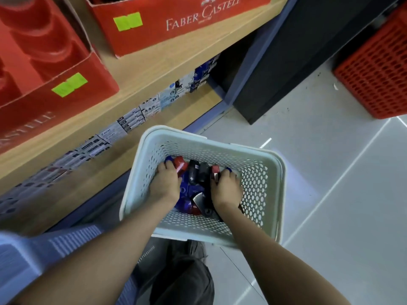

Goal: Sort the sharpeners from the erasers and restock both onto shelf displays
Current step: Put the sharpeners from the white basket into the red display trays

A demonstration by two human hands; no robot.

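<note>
A white perforated basket [259, 172] sits on my lap and holds several red, blue and black sharpeners [196, 172]. Both hands are down inside it. My left hand [165, 183] lies on the left of the pile, its curled fingers round a red and a blue sharpener. My right hand [226, 188] lies on the right of the pile, fingers curled over a red and a blue piece. Boxed erasers [132, 119] line the lower shelf to the left. What lies under my palms is hidden.
Two red Faber-Castell display boxes [176, 20] stand on the wooden upper shelf [154, 69]. A red crate [378, 69] stands on the tiled floor at the right, beside a dark cabinet [286, 58]. A light blue stool [33, 256] is at the lower left.
</note>
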